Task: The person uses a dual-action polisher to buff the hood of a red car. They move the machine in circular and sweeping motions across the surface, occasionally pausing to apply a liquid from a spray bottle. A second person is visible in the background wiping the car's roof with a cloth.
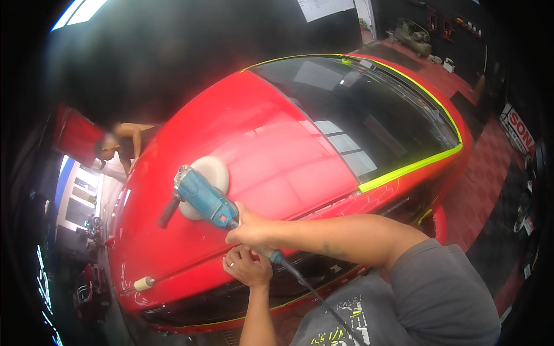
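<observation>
A blue angle polisher [203, 195] with a round white pad [214, 170] rests over the glossy red car roof [254, 144]. My right hand [254, 228] is wrapped around the rear handle of the polisher, its arm reaching in from the right. Just below it, my left hand [249, 267], with a ring on one finger, is closed with the fingers curled up against the handle's underside. What those fingers grip is hidden. A black side handle [168, 213] sticks out from the polisher's head, untouched. The dark power cord [306, 282] runs back toward my body.
Yellow-green masking tape [412, 167] borders the dark windshield [369, 109]. A small cream bottle [143, 283] sits near the roof's left edge. Beyond the car's far left side, another person [130, 141] bends over. A compressor [412, 39] stands at the back right.
</observation>
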Demonstrator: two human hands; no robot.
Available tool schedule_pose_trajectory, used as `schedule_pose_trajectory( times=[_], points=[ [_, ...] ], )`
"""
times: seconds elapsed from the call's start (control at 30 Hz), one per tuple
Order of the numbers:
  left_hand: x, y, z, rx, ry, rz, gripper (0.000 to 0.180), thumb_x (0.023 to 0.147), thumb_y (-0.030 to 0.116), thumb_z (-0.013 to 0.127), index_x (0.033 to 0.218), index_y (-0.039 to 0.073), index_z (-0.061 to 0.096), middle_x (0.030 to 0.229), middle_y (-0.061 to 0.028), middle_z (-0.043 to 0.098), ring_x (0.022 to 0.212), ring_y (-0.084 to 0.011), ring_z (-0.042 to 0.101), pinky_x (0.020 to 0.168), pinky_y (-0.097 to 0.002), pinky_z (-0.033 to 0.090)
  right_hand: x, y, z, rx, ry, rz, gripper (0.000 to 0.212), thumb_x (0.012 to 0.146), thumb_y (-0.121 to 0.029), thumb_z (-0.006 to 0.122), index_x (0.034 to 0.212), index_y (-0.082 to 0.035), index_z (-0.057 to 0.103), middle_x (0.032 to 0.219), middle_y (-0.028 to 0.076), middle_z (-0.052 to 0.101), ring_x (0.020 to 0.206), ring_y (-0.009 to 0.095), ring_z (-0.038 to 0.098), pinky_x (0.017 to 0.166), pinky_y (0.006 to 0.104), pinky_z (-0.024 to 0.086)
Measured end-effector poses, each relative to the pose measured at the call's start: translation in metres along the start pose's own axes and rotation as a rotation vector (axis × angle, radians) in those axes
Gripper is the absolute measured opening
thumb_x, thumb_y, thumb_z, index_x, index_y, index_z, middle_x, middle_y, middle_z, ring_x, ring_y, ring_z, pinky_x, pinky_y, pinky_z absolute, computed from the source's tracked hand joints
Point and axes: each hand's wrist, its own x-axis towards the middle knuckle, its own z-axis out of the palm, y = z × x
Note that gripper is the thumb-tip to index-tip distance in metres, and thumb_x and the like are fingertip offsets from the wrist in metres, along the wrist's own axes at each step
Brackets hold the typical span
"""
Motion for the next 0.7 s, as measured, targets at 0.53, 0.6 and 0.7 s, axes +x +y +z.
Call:
schedule_pose_trajectory(
  times=[0.53,0.6,0.7],
  points=[
    [0.004,0.007,-0.005,0.019,-0.071,-0.073,0.033,0.091,0.041,0.075,0.106,0.011,0.074,0.11,-0.0105,0.063,0.117,-0.0338,0.059,0.115,-0.0567,0.036,-0.094,-0.017,-0.151,-0.074,0.437,0.09,0.055,0.094,-0.006,0.071,0.14,-0.006,0.04,0.088,0.007,0.058,0.061,0.014,0.06,0.047,0.0335,0.054],
    [0.004,0.007,-0.005,0.021,-0.079,-0.073,0.034,0.092,0.042,0.075,0.106,0.011,0.074,0.111,-0.0107,0.063,0.117,-0.034,0.059,0.115,-0.0568,0.036,-0.104,-0.017,-0.148,-0.065,0.462,0.09,0.054,0.096,-0.006,0.071,0.14,-0.005,0.041,0.086,0.006,0.057,0.06,0.012,0.06,0.046,0.0323,0.053],
    [0.005,0.006,-0.005,0.025,-0.06,-0.078,0.035,0.092,0.044,0.075,0.106,0.012,0.075,0.111,-0.011,0.064,0.116,-0.0342,0.059,0.116,-0.0575,0.036,-0.107,-0.013,-0.147,-0.096,0.455,0.088,0.054,0.098,-0.008,0.072,0.143,-0.006,0.041,0.084,0.004,0.057,0.059,0.011,0.059,0.046,0.0313,0.053]
  ],
)
